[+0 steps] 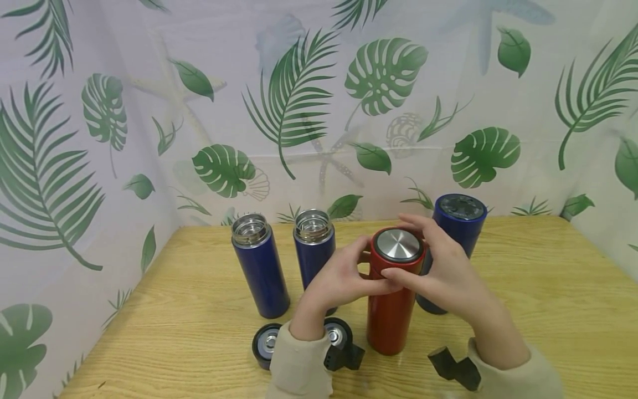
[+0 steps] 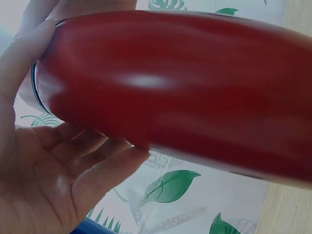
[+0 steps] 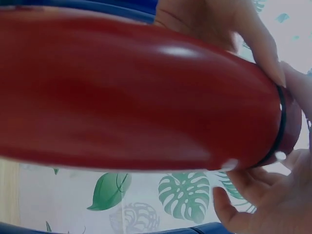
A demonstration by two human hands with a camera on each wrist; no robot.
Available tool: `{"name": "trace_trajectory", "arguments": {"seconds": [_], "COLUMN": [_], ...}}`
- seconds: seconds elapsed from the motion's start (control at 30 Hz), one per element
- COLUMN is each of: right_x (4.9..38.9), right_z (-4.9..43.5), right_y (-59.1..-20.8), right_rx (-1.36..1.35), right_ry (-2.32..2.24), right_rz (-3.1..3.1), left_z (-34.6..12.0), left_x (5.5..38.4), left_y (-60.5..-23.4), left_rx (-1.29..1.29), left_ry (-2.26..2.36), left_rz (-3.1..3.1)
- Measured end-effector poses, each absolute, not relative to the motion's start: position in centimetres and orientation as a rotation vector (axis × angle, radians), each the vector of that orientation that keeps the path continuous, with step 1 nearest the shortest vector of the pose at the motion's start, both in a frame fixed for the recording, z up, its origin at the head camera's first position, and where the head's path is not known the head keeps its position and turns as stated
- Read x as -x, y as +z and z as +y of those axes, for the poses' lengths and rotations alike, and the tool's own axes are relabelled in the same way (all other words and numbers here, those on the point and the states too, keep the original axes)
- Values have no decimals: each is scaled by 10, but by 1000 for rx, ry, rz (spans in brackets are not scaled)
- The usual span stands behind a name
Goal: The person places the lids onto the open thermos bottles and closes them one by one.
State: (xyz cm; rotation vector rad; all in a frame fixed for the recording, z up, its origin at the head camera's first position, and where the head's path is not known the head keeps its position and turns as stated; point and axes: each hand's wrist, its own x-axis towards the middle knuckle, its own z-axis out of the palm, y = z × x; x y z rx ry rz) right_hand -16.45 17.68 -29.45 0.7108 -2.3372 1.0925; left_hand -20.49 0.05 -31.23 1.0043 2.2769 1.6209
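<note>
A red thermos flask (image 1: pixel 391 321) stands upright on the table with its lid (image 1: pixel 399 245) on, a brushed-metal disc in a dark ring. My left hand (image 1: pixel 344 275) grips it near the top, thumb across the front. On the other side my right hand (image 1: pixel 451 271) holds the lid, its thumb also at the front. A dark seam between body and lid shows in the right wrist view, beside the right hand (image 3: pixel 270 202). From the left wrist, the red body (image 2: pixel 161 92) fills the view, with the left hand's fingers (image 2: pixel 105 170) along its side.
Two lidless blue flasks (image 1: pixel 261 274) (image 1: pixel 304 257) stand to the left, the second partly behind my left hand. A lidded blue flask (image 1: pixel 463 230) is behind my right hand. Two loose lids (image 1: pixel 264 343) (image 1: pixel 339 331) lie by my left sleeve. A leaf-print cloth (image 1: pixel 309 183) hangs behind the wooden table (image 1: pixel 164 310).
</note>
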Motion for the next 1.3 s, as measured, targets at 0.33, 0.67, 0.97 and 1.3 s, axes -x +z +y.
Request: {"name": "trace_trajectory", "arguments": {"seconds": [0.33,0.67,0.97,1.3], "right_x": [164,163,163,163], "right_z": [169,180,179,170], "right_y": [-297,-295,-292,-294], "right_rx": [-607,-852,-805,-534], "right_ry": [1065,1143,1131,1124], "right_rz": [-2351,-2350,-2315,-2355], "left_z": [0,2,0,0], "left_x": [206,204,193,205], "left_y": [-314,-312,-297,-314], "left_rx": [-1055,-990,-962,-1009], "left_ry": [1629,1626,1620,1627], "left_rz": [2262,2288,2296,2276]}}
